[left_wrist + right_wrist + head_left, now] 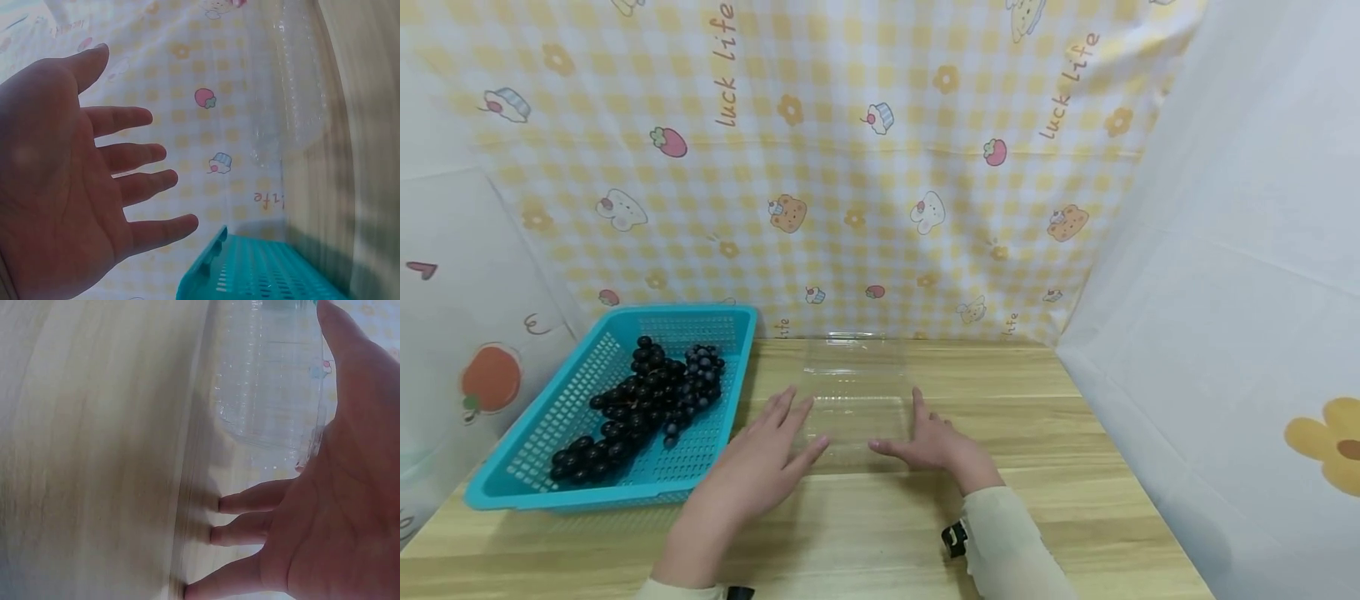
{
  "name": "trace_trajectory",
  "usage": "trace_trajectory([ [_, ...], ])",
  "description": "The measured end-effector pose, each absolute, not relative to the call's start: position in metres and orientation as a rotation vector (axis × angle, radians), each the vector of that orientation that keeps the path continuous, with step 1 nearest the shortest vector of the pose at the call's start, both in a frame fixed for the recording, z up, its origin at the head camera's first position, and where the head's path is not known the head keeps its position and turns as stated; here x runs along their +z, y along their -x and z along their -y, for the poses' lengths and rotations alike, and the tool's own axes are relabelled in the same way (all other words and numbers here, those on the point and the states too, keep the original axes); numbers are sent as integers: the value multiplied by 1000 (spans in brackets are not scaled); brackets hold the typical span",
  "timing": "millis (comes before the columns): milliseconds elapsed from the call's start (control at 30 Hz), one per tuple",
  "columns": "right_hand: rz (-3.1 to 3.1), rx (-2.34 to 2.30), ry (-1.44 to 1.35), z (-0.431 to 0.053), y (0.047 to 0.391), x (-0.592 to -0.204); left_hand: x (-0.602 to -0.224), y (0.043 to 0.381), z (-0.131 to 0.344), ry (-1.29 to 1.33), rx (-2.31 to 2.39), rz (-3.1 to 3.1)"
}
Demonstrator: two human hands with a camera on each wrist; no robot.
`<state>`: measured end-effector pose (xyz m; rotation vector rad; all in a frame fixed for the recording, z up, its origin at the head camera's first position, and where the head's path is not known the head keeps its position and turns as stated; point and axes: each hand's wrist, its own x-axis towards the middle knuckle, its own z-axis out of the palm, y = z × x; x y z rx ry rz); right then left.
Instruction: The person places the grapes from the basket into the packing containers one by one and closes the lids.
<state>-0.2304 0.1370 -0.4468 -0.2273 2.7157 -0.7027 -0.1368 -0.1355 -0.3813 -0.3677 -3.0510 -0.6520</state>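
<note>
A clear plastic clamshell box [859, 421] sits on the wooden table with its lid [853, 357] raised at the back. My left hand [767, 454] hovers by the box's left side, palm toward it and fingers spread and straight. On the opposite side is my right hand [936, 442], its thumb along the box's front right corner. In the right wrist view, that hand's other fingers [244, 528] reach down to the tabletop beside the box wall. Neither hand grips anything.
To the left stands a turquoise mesh basket [742, 367] holding bunches of dark grapes [640, 396]. Behind the table hangs a yellow checked cloth [850, 167]. A white sheet [1225, 275] borders the right side.
</note>
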Motion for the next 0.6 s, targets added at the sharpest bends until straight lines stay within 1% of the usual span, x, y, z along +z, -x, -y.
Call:
trace_trajectory([
  [167,-2677,-685,228,-139,233,-445,-365,143,149,419,-611,3025],
  [333,-2643,-687,222,-141,233,-445,-333,157,174,436,-480,3025],
  [600,-2670,-665,211,-138,231,-445,-273,208,223,314,-337,3132],
])
